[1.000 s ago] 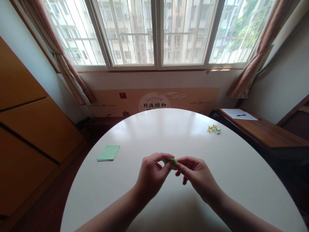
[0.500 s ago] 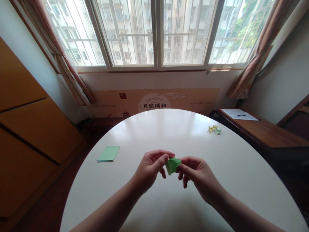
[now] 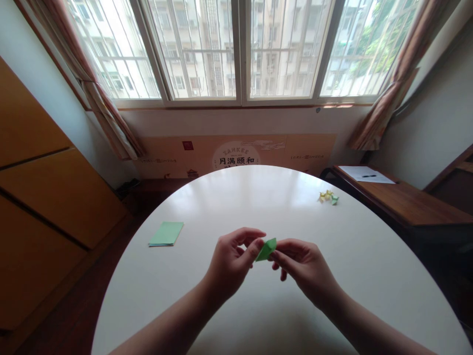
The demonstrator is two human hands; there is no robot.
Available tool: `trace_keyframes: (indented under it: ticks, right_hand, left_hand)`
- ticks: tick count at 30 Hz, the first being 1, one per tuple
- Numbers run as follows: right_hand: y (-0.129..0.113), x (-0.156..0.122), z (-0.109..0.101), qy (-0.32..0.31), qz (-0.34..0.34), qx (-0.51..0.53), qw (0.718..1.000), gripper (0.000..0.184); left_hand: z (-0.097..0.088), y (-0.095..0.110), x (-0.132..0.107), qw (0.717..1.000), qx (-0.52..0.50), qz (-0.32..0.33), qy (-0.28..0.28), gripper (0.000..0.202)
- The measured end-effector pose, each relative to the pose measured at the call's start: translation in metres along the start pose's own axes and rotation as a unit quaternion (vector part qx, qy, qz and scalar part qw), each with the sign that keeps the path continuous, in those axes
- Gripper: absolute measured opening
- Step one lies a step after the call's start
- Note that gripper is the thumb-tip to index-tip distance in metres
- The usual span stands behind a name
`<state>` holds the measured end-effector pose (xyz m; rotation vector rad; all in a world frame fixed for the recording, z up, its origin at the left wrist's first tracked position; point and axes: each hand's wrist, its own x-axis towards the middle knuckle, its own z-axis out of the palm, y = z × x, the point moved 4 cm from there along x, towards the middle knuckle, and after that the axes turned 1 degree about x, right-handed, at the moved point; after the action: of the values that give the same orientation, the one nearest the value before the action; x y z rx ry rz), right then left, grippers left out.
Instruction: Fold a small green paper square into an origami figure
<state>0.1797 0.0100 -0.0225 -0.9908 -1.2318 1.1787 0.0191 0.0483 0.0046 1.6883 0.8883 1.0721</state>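
Above the white round table [image 3: 258,197], both of my hands pinch one small folded green paper piece [image 3: 266,249]. My left hand [image 3: 232,264] grips its left side between thumb and fingers. My right hand [image 3: 303,268] pinches its right edge with the fingertips. The paper sticks up between the two hands as a flat pointed flap, and its lower part is hidden by my fingers.
A stack of green paper sheets [image 3: 166,233] lies on the table at the left. Several small folded yellow and green paper pieces [image 3: 328,197] sit at the far right. A wooden side desk [image 3: 402,202] with a sheet and pen [image 3: 365,174] stands to the right.
The green piece was tucked small between my fingertips, then opened into a wider flap; now it shows as a flatter pointed flap. My hands stayed in nearly the same place.
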Motion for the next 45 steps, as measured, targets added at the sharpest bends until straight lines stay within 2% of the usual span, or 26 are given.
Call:
trace_keyframes:
  ticks: [4, 10, 14, 22, 29, 33, 39, 45]
  right_hand:
    - [0.001, -0.001, 0.001, -0.005, -0.005, 0.000, 1.000, 0.018]
    - [0.003, -0.004, 0.001, -0.002, -0.018, 0.022, 1.000, 0.013]
    - [0.001, -0.005, 0.002, 0.006, -0.028, 0.032, 0.999, 0.014]
    - [-0.008, -0.006, 0.002, 0.024, -0.030, 0.052, 0.998, 0.016]
    - [-0.008, -0.004, 0.002, 0.039, -0.028, 0.101, 0.994, 0.019]
    - [-0.010, -0.005, 0.003, 0.032, -0.041, 0.058, 0.997, 0.017]
    - [-0.007, -0.007, 0.005, 0.014, -0.045, 0.014, 0.999, 0.016]
    - [-0.006, -0.006, 0.006, 0.039, -0.047, -0.010, 0.998, 0.024]
  left_hand:
    - [0.000, 0.005, -0.002, 0.998, 0.041, 0.040, 0.024, 0.021]
    - [0.000, 0.015, -0.004, 0.997, 0.019, 0.074, 0.032, 0.012]
    - [-0.001, 0.017, -0.006, 0.995, 0.004, 0.082, 0.053, 0.014]
    - [-0.001, 0.018, -0.006, 0.996, 0.019, 0.084, 0.039, 0.010]
    - [0.000, 0.014, -0.005, 0.999, 0.016, 0.042, 0.027, 0.015]
    - [0.002, 0.008, -0.003, 1.000, -0.019, 0.001, 0.018, 0.019]
    - [0.002, 0.002, -0.002, 0.997, -0.061, -0.040, 0.039, 0.024]
    - [0.009, -0.001, -0.005, 0.995, -0.065, -0.061, 0.052, 0.025]
